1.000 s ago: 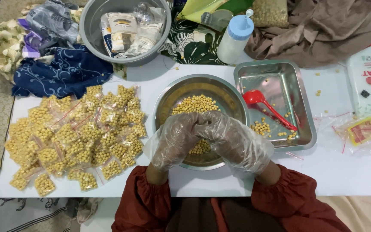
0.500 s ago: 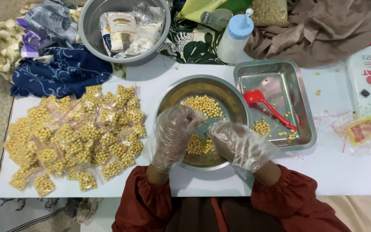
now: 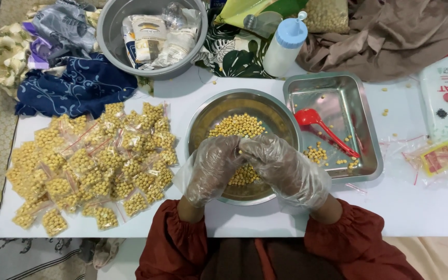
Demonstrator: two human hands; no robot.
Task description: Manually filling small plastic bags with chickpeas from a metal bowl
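Both hands, in thin clear plastic gloves, meet fingertip to fingertip over the round steel bowl [image 3: 245, 145] at the centre of the table [image 3: 421, 207]. The left hand [image 3: 211, 168] and right hand [image 3: 286, 168] appear to pinch a small clear bag between them; the bag itself is hard to make out against the gloves. Yellow beans [image 3: 237, 126] lie loose in the bowl: small, hard, light, likely to roll and scatter. Such a bag is limp and slippery, best held at its mouth. Filled packets [image 3: 89, 161] are piled to the left. Whether the bag holds beans cannot be told.
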